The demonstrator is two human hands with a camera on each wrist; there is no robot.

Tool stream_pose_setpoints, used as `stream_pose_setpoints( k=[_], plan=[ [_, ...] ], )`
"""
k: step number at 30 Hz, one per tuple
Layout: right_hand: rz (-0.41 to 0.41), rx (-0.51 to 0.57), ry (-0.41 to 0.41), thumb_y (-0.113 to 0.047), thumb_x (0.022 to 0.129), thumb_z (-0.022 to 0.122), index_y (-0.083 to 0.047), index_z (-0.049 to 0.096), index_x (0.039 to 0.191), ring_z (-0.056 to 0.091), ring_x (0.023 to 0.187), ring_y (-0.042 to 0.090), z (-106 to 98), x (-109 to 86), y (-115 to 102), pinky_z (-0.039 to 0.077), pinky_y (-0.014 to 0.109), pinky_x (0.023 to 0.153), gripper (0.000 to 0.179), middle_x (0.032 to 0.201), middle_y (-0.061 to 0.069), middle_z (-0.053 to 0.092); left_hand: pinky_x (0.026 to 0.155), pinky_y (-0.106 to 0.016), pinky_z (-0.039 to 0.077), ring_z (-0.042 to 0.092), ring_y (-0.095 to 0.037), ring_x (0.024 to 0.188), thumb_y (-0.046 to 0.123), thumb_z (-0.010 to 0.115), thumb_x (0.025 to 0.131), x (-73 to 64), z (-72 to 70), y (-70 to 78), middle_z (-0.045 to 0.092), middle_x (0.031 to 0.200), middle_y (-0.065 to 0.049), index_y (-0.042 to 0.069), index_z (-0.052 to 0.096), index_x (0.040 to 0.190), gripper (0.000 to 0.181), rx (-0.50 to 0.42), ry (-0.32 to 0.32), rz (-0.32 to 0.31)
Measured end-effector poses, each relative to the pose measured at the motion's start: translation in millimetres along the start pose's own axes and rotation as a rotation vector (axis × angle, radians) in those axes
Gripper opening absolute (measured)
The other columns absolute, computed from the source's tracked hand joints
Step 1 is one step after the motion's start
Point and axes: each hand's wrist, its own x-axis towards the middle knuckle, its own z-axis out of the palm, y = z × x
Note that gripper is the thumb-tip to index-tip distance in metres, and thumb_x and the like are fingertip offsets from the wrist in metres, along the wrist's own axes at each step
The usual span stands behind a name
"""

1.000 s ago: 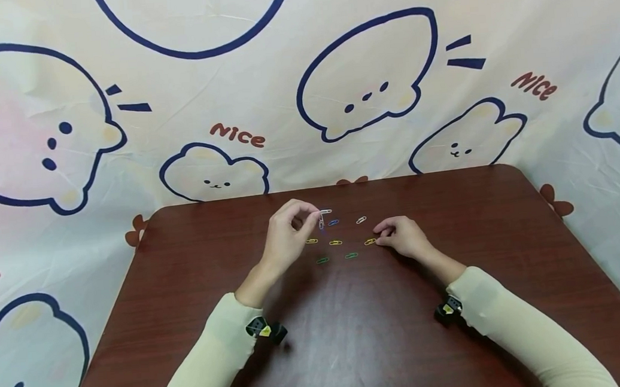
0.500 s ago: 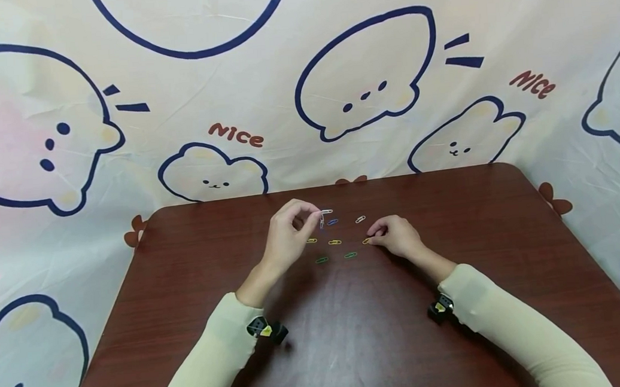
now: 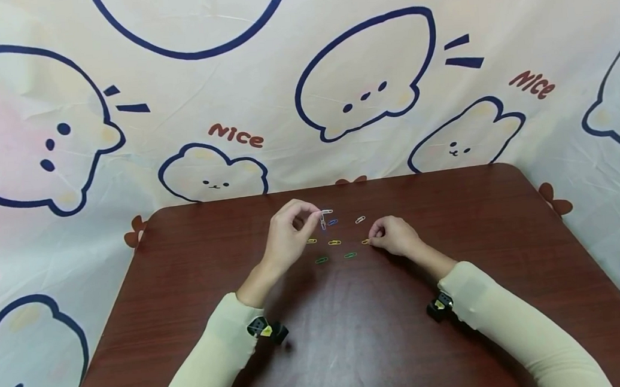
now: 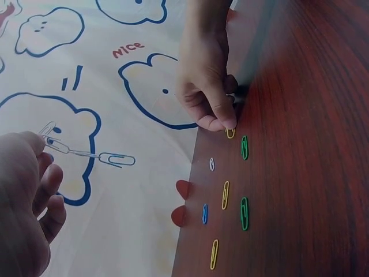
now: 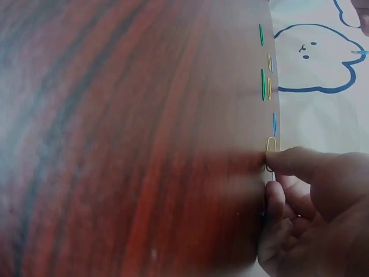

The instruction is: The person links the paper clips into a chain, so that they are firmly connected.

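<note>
My left hand [image 3: 286,234] pinches the top of a short chain of linked paper clips [image 4: 117,159] between thumb and forefinger. The chain hangs above the table, pale clips near the fingertips and a blue-ended one lowest. One white paper clip [image 3: 327,211] sticks out sideways from the same fingertips. At the right, my right hand [image 3: 396,235] is low at the table with curled fingers. Its thumb and forefinger pinch a yellow paper clip [image 5: 271,144], partly covered by the fingertips in the head view.
Loose paper clips lie on the brown table [image 3: 341,335] between the hands: a white clip [image 3: 360,219], a blue clip [image 3: 333,222], two more yellow ones [image 3: 335,242] and two green ones [image 3: 350,255]. A cartoon-printed cloth [image 3: 371,147] stands behind the table's far edge.
My right hand has moved slightly left, and its fingertips now cover more of the yellow paper clip. The left hand stays in place while its hanging chain swings a little.
</note>
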Motion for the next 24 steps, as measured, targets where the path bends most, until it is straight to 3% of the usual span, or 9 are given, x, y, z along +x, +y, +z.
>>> stream_pose_setpoints(
  k=[8, 15, 24],
  plan=[
    [-0.061, 0.095, -0.004, -0.009, 0.086, 0.075, -0.011, 0.073, 0.079, 0.058, 0.07, 0.015, -4, -0.6, 6, 0.047, 0.032, 0.07, 0.008, 0.074, -0.002, 0.067, 0.067, -0.025, 0.052, 0.059, -0.013, 0.072, 0.01, 0.072, 0.096, -0.7, -1.4, -0.7, 0.066, 0.091, -0.003, 0.005, 0.072, 0.097, 0.005, 0.016, -0.003, -0.009],
    [-0.106, 0.205, -0.026, -0.007, 0.09, 0.074, -0.009, 0.075, 0.085, 0.059, 0.073, 0.017, -7, -3.7, 8, 0.049, 0.031, 0.069, 0.005, 0.078, 0.0, 0.068, 0.067, -0.025, 0.052, 0.059, -0.014, 0.072, 0.01, 0.071, 0.096, -0.8, -2.2, -0.9, 0.066, 0.091, -0.003, 0.006, 0.072, 0.098, 0.005, 0.008, -0.003, -0.011],
    [-0.162, 0.279, 0.052, -0.006, 0.095, 0.071, -0.002, 0.071, 0.093, 0.054, 0.071, 0.016, -17, -7.7, 1, 0.045, 0.026, 0.064, 0.004, 0.082, 0.006, 0.066, 0.067, -0.024, 0.052, 0.059, -0.013, 0.071, 0.01, 0.071, 0.097, -0.9, -2.8, -3.0, 0.066, 0.092, -0.003, 0.005, 0.072, 0.097, 0.005, 0.002, 0.0, -0.005]
  ],
)
